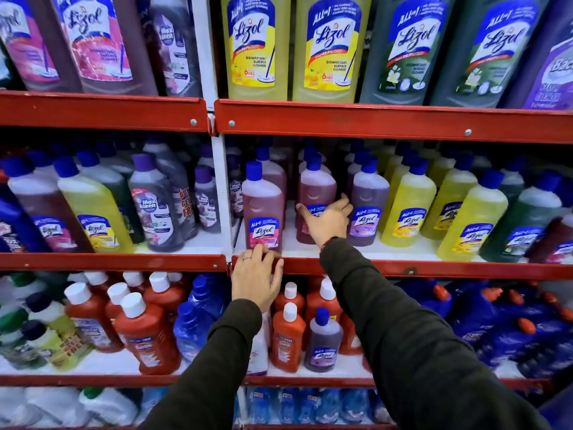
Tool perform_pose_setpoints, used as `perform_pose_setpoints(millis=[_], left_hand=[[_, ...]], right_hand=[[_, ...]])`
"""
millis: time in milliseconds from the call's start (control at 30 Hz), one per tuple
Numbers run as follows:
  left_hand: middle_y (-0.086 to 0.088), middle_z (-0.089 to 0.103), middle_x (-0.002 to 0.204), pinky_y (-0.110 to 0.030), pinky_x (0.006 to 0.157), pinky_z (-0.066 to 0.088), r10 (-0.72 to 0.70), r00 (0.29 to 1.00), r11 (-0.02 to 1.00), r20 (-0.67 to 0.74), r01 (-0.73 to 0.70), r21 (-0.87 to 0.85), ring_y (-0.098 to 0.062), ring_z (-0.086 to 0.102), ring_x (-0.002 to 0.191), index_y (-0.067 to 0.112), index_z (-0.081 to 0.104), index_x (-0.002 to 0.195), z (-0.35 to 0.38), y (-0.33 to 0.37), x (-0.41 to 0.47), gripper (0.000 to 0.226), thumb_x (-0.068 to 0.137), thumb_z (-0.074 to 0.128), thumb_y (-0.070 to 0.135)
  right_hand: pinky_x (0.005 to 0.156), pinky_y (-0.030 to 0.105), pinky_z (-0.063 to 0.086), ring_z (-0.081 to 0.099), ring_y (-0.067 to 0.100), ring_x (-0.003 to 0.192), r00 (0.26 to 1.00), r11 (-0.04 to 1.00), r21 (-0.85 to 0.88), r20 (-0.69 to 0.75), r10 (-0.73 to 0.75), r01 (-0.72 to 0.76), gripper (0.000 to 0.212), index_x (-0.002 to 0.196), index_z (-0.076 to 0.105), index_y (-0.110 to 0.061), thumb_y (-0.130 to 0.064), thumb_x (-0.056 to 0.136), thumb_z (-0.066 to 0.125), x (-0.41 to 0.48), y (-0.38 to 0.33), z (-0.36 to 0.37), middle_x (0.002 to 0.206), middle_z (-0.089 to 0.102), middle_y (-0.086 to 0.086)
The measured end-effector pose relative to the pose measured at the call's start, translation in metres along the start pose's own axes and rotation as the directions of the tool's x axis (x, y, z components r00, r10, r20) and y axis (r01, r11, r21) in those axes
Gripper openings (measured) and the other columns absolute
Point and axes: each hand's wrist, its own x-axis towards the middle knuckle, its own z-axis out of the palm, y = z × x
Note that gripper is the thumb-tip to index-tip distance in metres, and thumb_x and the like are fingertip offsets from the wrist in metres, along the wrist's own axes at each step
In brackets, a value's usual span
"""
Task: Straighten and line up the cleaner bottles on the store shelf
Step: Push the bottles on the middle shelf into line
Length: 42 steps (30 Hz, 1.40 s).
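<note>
On the middle shelf (pixel 403 268), a pink cleaner bottle (pixel 263 206) with a blue cap stands at the front edge, just right of the white upright post. My left hand (pixel 255 276) rests on the red shelf lip right below it, fingertips at its base. A second pink bottle (pixel 317 190) stands further back and to the right; my right hand (pixel 328 220) is wrapped around its lower part, covering the label. Next to it on the right stands a purple bottle (pixel 369 203), then several yellow bottles (pixel 409 206).
Large bottles fill the top shelf (pixel 372 119). Left of the post (pixel 221 193) are mixed grey, yellow and brown bottles. The shelf below holds red-orange bottles (pixel 145 333), a small purple one (pixel 322 342) and blue refill pouches (pixel 496 321).
</note>
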Motion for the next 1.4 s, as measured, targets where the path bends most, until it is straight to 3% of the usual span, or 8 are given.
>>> perform_pose_setpoints(millis=[200, 567, 800, 933, 1033, 1167, 1267, 1400], left_hand=[[-0.013, 0.065, 0.103, -0.045, 0.081, 0.054, -0.011, 0.999, 1.0, 0.036, 0.01, 0.009, -0.032, 0.062, 0.092, 0.009, 0.067, 0.104, -0.001, 0.001, -0.002, 0.045, 0.099, 0.036, 0.042], [-0.017, 0.065, 0.108, -0.048, 0.089, 0.053, -0.082, 0.995, 0.995, 0.054, 0.079, 0.054, -0.035, 0.061, 0.099, 0.007, 0.065, 0.11, 0.004, 0.009, -0.007, 0.05, 0.098, 0.036, 0.045], [-0.019, 0.064, 0.112, -0.049, 0.093, 0.051, -0.1, 0.992, 0.994, 0.07, 0.098, 0.04, -0.037, 0.06, 0.104, 0.005, 0.065, 0.113, 0.003, 0.012, -0.007, 0.034, 0.099, 0.06, 0.035], [-0.019, 0.063, 0.114, -0.05, 0.096, 0.049, -0.117, 0.989, 0.992, 0.09, 0.113, 0.05, -0.037, 0.059, 0.107, 0.005, 0.064, 0.115, 0.003, 0.013, -0.007, 0.036, 0.101, 0.055, 0.037], [-0.019, 0.063, 0.11, -0.05, 0.095, 0.05, -0.126, 0.988, 0.991, 0.089, 0.122, 0.055, -0.037, 0.06, 0.104, 0.006, 0.064, 0.111, 0.003, 0.014, -0.007, 0.047, 0.1, 0.04, 0.044], [-0.019, 0.063, 0.11, -0.049, 0.094, 0.05, -0.128, 0.989, 0.99, 0.07, 0.124, 0.06, -0.037, 0.059, 0.103, 0.005, 0.065, 0.111, 0.003, 0.015, -0.007, 0.055, 0.099, 0.032, 0.048], [-0.018, 0.063, 0.108, -0.049, 0.094, 0.05, -0.133, 0.99, 0.989, 0.05, 0.129, 0.065, -0.036, 0.06, 0.102, 0.006, 0.065, 0.109, 0.005, 0.016, -0.007, 0.054, 0.098, 0.033, 0.048], [-0.018, 0.063, 0.108, -0.05, 0.095, 0.05, -0.141, 0.989, 0.988, 0.045, 0.137, 0.076, -0.037, 0.059, 0.103, 0.006, 0.065, 0.108, 0.007, 0.016, -0.007, 0.054, 0.098, 0.033, 0.049]], right_hand=[[0.104, 0.052, 0.048, 0.055, 0.051, 0.128, 0.999, 1.0, -0.01, 0.031, 0.012, -0.012, 0.099, 0.148, 0.026, 0.003, -0.05, 0.083, 0.079, 0.004, -0.01, 0.005, 0.148, 0.044, 0.025], [0.098, 0.05, 0.054, 0.062, 0.045, 0.122, 0.997, 0.992, -0.105, 0.021, -0.072, 0.074, 0.096, 0.145, 0.033, -0.001, -0.058, 0.081, 0.076, -0.017, 0.006, -0.007, 0.141, 0.054, 0.021], [0.099, 0.051, 0.056, 0.063, 0.043, 0.123, 0.996, 0.986, -0.142, 0.02, -0.083, 0.085, 0.101, 0.148, 0.03, -0.001, -0.062, 0.081, 0.073, -0.033, 0.007, -0.013, 0.142, 0.055, 0.02], [0.099, 0.051, 0.057, 0.063, 0.042, 0.124, 0.996, 0.986, -0.144, 0.029, -0.082, 0.086, 0.103, 0.15, 0.029, -0.002, -0.064, 0.081, 0.073, -0.034, 0.006, -0.015, 0.144, 0.053, 0.019], [0.102, 0.052, 0.055, 0.058, 0.041, 0.131, 0.995, 0.989, -0.115, 0.044, -0.091, 0.096, 0.111, 0.157, 0.021, -0.004, -0.07, 0.082, 0.069, -0.034, 0.009, -0.018, 0.151, 0.047, 0.019], [0.112, 0.051, 0.043, 0.048, 0.038, 0.14, 0.962, 0.984, -0.037, -0.204, -0.179, 0.175, 0.101, 0.16, 0.024, -0.004, -0.074, 0.091, 0.05, -0.037, 0.015, -0.03, 0.152, 0.045, 0.02], [0.115, 0.052, 0.035, 0.045, 0.039, 0.141, 0.924, 0.98, 0.143, -0.374, -0.074, 0.137, 0.083, 0.158, 0.029, -0.007, -0.06, 0.098, 0.051, -0.021, 0.026, -0.04, 0.151, 0.044, 0.021], [0.116, 0.048, 0.029, 0.036, 0.045, 0.144, 0.95, 0.975, 0.215, -0.287, 0.122, -0.061, 0.101, 0.159, 0.022, -0.003, -0.047, 0.086, 0.078, 0.012, 0.039, -0.05, 0.157, 0.033, 0.025]])
